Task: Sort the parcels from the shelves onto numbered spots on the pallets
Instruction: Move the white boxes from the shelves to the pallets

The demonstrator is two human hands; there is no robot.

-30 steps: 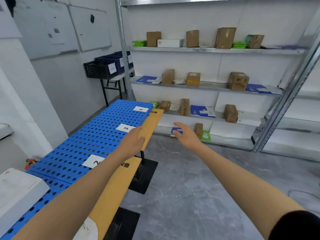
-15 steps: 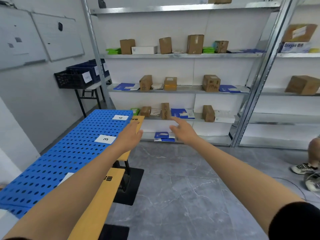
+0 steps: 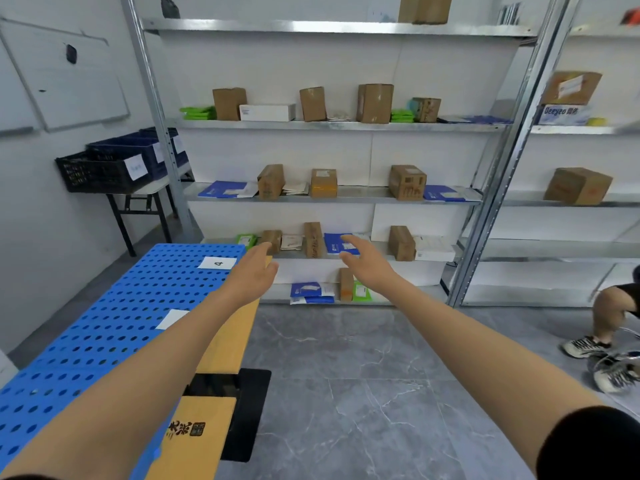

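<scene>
Where the parcels (image 3: pixel 407 181) lie: all on the shelves (image 3: pixel 346 125) at 12 o'clock. They are brown boxes and blue and green mailers. None shows on the pallet (image 3: pixel 104 341).
Nearest candidates: a blue mailer (image 3: pixel 334 244) and an upright box (image 3: pixel 313 239), side by side on the second level up from the floor (image 3: pixel 346 375).
Right hand (image 3: pixel 367 265): just right of 12 o'clock, fingers spread and straight, holding nothing. It overlaps the blue mailer in view, but open floor lies ahead, so it is judged short of contact.
Left hand (image 3: pixel 254 271): just left of 12 o'clock, loosely open and empty, over the far end of the bench (image 3: pixel 225 341).
Pallet: 9 to 10 o'clock. Label 4 (image 3: pixel 217 262) sits at its far end. A second label is partly hidden by the left forearm and its number cannot be read.
Change: within the last second the shelves have swung to centre and grown larger. Labels 2 and 3 are no longer readable. Both hands have risen from the pallet edge toward the lower shelves and stayed empty.
Meaning: judged an approach to a pick. No parcel is taken yet, so all placing remains.
Surroundings: crates (image 3: pixel 104 171) on a table (image 3: pixel 156 188) at 10 o'clock. Another person's leg (image 3: pixel 606 306) and shoes (image 3: pixel 585 346), newly in view, are at 3 o'clock.
</scene>
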